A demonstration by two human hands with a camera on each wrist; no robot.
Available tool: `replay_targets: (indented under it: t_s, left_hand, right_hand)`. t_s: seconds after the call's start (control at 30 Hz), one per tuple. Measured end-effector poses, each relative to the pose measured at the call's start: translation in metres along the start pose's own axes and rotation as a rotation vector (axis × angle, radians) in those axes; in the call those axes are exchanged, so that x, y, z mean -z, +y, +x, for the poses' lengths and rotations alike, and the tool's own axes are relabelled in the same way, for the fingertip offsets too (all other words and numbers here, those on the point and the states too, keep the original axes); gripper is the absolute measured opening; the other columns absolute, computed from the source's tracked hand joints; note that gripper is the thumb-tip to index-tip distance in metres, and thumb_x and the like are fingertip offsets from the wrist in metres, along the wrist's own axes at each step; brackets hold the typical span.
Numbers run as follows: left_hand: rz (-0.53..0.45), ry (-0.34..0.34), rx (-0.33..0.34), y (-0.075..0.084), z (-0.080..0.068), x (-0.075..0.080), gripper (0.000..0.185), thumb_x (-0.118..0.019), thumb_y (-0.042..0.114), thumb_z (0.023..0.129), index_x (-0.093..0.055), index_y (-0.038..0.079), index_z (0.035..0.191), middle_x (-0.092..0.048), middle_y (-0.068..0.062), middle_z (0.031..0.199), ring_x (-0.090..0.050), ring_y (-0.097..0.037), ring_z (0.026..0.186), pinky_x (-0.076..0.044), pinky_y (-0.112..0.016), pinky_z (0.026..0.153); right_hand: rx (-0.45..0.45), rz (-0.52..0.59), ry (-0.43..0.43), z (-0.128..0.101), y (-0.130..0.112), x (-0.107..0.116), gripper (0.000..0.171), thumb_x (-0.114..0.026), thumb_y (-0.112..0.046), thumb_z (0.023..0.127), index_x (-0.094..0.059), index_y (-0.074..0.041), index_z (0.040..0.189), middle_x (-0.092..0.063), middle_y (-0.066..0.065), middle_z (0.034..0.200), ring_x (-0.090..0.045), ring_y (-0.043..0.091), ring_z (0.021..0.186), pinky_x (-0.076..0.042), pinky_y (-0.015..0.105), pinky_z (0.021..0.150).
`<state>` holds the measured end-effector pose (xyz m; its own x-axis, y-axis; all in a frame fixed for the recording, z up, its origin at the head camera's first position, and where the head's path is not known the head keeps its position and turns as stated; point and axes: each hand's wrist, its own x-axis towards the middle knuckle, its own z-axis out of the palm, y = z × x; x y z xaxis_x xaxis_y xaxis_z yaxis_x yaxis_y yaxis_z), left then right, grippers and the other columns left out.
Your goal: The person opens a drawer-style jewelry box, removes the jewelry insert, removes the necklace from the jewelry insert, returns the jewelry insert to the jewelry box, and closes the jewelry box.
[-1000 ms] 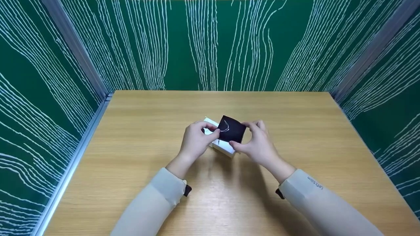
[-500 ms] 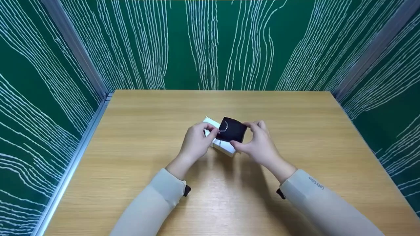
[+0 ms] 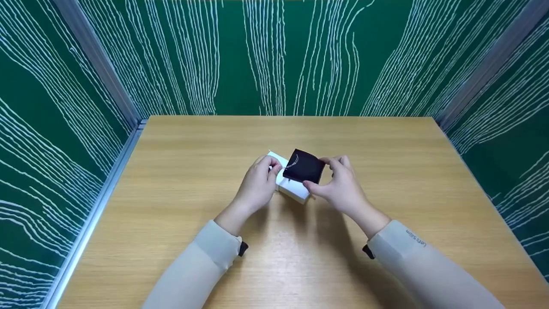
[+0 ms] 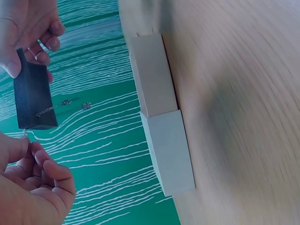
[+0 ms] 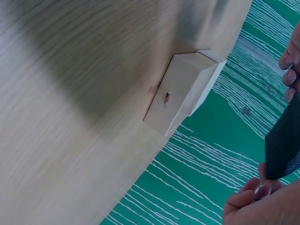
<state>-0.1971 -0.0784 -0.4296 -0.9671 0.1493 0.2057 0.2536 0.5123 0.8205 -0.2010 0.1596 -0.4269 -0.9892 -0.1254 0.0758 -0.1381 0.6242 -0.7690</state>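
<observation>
A: Nearest, what are the hands doing?

B: The right hand (image 3: 339,189) is pinching the black pad (image 3: 303,166) between thumb and fingers, above the white box (image 3: 288,185). The left hand (image 3: 257,184), fingers curled, is pinching the thin chain (image 3: 292,162) at the pad's left edge.

A: Which way is the pad lying?

B: It's tilting, one corner pointing away toward the green wall (image 3: 274,56); its face is roughly square.

A: And the wrist views?

B: The left wrist is showing the pad (image 4: 33,96) edge-on, clear of the box (image 4: 161,112), chain (image 4: 61,105) dangling. The right wrist is showing a small notch in the box (image 5: 180,91) on the table (image 5: 70,93).
</observation>
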Motion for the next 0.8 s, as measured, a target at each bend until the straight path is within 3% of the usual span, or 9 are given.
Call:
replay_targets:
  t_s: [0.27, 0.57, 0.8]
  left_hand:
    - [-0.031, -0.014, -0.001, -0.001, 0.002, 0.003, 0.018, -0.052, 0.014, 0.12, -0.065, 0.001, 0.12, -0.066, -0.014, 0.121, -0.063, -0.029, 0.114, -0.054, -0.048, 0.108]
    - [-0.1, -0.033, -0.031, -0.007, 0.0, 0.01, 0.018, -0.057, 0.017, 0.119, -0.068, 0.003, 0.122, -0.065, -0.01, 0.113, -0.058, -0.019, 0.102, -0.05, -0.03, 0.088]
    - [-0.143, -0.072, -0.074, -0.009, 0.0, 0.014, 0.018, -0.053, 0.015, 0.119, -0.063, 0.0, 0.123, -0.061, -0.01, 0.114, -0.057, -0.02, 0.106, -0.05, -0.029, 0.092]
  right_hand:
    - [-0.012, 0.022, -0.009, 0.0, -0.001, 0.004, 0.083, -0.094, -0.036, 0.092, -0.058, -0.002, 0.159, -0.047, 0.017, 0.139, -0.046, 0.036, 0.138, -0.049, 0.048, 0.109]
    - [0.016, 0.032, 0.011, 0.0, 0.002, 0.005, 0.08, -0.094, -0.034, 0.09, -0.06, -0.002, 0.155, -0.047, 0.016, 0.135, -0.045, 0.033, 0.126, -0.044, 0.045, 0.104]
    - [0.048, 0.059, 0.02, 0.001, 0.004, 0.005, 0.078, -0.095, -0.032, 0.089, -0.062, -0.001, 0.153, -0.045, 0.013, 0.128, -0.046, 0.033, 0.124, -0.042, 0.045, 0.105]
